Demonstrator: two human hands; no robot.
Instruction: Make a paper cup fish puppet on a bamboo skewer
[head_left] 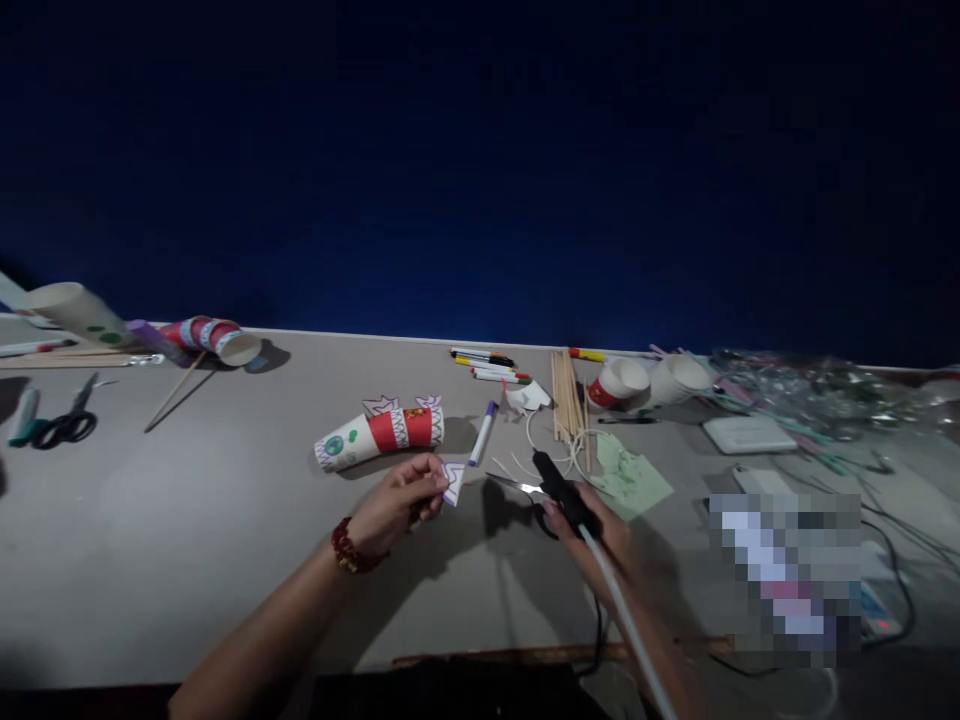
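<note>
Your left hand [409, 495] pinches the paper piece [452, 482] on your side of the cup tube [384, 431], while your right hand [611, 530] wraps the glue gun [556, 485], though whether it also grips the scissors [517, 484] I can't tell.

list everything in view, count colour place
joined cups: one set, white and red, centre
cutout: one, white and purple, left grip
glue gun: one, black, right grip
scissors: two, black handles, centre and left
markers: several, mixed, back and centre
wooden sticks: several, tan, back
paper cups: three, mostly white, back
banded cups: one set, red, back left
green paper: one, green, right
plastic: uncounted, clear, back right
cords: several, mixed, right
table: one, grey, below
backdrop: one, blue, behind
left grip: one, red bracelet, centre
right grip: one, bare, centre right
</note>
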